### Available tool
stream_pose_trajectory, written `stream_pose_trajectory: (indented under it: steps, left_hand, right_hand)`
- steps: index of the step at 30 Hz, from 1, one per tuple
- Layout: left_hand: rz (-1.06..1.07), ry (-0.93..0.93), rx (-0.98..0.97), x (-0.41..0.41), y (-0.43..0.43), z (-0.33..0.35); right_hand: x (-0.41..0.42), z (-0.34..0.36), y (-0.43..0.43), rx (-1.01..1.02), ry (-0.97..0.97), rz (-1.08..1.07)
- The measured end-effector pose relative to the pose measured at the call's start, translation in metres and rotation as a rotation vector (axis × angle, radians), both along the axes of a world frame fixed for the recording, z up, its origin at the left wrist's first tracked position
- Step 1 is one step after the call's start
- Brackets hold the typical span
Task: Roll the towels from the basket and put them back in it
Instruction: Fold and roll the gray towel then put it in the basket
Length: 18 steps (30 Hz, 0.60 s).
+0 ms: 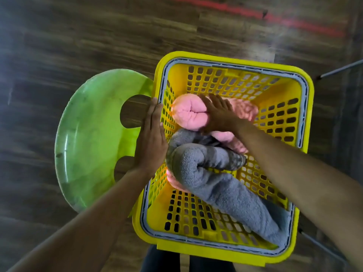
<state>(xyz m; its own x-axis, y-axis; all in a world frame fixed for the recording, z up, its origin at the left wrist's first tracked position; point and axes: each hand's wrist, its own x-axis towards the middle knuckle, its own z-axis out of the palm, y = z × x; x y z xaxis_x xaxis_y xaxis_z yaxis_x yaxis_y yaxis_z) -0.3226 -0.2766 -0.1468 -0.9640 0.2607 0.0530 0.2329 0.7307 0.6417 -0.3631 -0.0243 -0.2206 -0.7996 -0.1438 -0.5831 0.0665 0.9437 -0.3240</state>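
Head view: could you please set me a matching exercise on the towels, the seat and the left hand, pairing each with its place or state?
Column 1:
1 pink rolled towel
2 grey towel
3 plastic seat
4 left hand

Column 2:
A flat against the outer wall of the basket
B green, beside the basket
C in the basket, under the right hand
D in the basket, stretching to its near corner

Pairs: 1-C, 2-D, 3-B, 4-A

A dark wood-plank floor (78, 36) carries a red stripe (294, 22) at the far edge, with a green plastic chair (88, 134) on it.
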Motion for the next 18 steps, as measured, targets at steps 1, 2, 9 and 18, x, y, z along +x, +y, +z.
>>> stream_pose_trajectory:
  steps: [1,2,9,18]
  left_hand:
    - [0.004,-0.001,0.000,0.000,0.000,0.000]
    - [0.008,-0.001,0.000,0.000,0.001,-0.001]
    - [0.019,-0.012,-0.006,0.000,0.001,0.001]
    - [0.014,-0.009,-0.009,0.001,0.003,0.001]
  right_hand:
    - [-0.003,0.000,0.010,0.028,-0.056,0.014]
    - [-0.005,-0.002,0.020,0.069,-0.097,0.028]
    - [-0.007,-0.006,0.017,0.169,0.260,0.068]
    - [0.001,-0.029,0.001,0.313,0.258,0.051]
